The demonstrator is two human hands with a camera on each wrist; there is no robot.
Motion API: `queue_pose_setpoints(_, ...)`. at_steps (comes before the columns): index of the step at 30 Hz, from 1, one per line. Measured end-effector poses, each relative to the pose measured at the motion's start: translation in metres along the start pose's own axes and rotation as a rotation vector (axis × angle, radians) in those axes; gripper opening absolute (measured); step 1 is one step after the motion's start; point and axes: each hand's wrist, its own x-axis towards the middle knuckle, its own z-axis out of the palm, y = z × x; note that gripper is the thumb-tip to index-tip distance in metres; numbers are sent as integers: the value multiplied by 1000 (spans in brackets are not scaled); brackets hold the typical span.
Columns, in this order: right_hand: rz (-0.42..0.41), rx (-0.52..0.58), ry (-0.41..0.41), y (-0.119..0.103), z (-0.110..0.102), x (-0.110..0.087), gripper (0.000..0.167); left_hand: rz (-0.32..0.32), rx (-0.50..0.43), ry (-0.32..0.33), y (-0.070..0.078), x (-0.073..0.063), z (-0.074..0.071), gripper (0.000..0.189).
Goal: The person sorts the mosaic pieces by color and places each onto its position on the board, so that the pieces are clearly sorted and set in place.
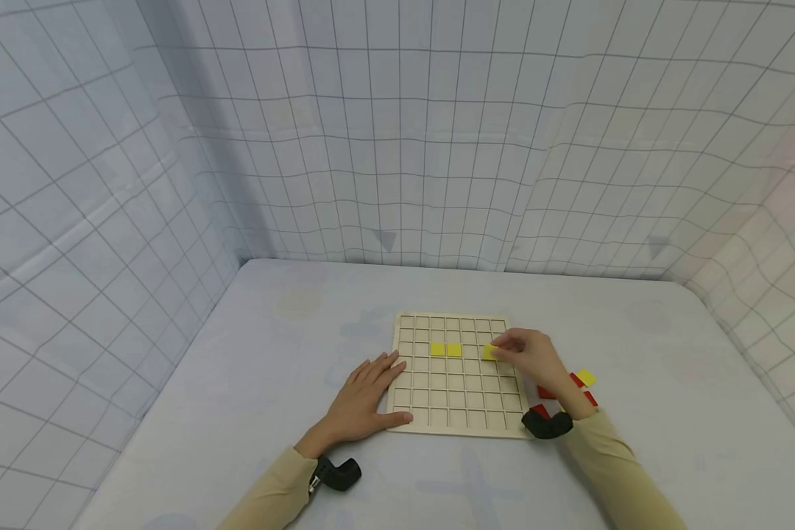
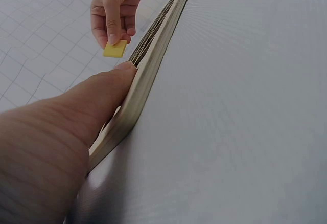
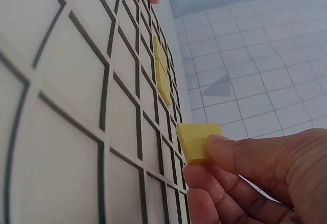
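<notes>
A pale wooden grid board [image 1: 447, 401] lies flat on the table, its surface split into square cells. Two yellow tiles [image 1: 446, 350] sit side by side in cells of an upper row. My right hand [image 1: 533, 359] pinches another yellow tile [image 3: 196, 141] between thumb and fingers, above the right part of that same row. At the board's left edge, my left hand [image 1: 364, 401] rests with fingers spread, fingertips on the frame and its thumb [image 2: 110, 88] along the near left corner.
Several loose red and yellow tiles, among them a yellow tile [image 1: 586, 377] and a red tile [image 1: 590, 398], lie right of the board, partly hidden by my right forearm. A white grid-patterned curtain [image 1: 397, 147] hangs behind the table [image 1: 291, 316] and at both sides.
</notes>
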Motion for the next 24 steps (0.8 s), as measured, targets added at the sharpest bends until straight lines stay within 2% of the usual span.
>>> queue_pose_setpoints(10, 8, 4, -12, -4, 9, 6, 10, -13, 4, -12, 0, 0, 0, 84)
queue_pose_setpoints(24, 63, -29, -8, -12, 18, 14, 8, 3, -5, -1, -1, 0, 0, 84)
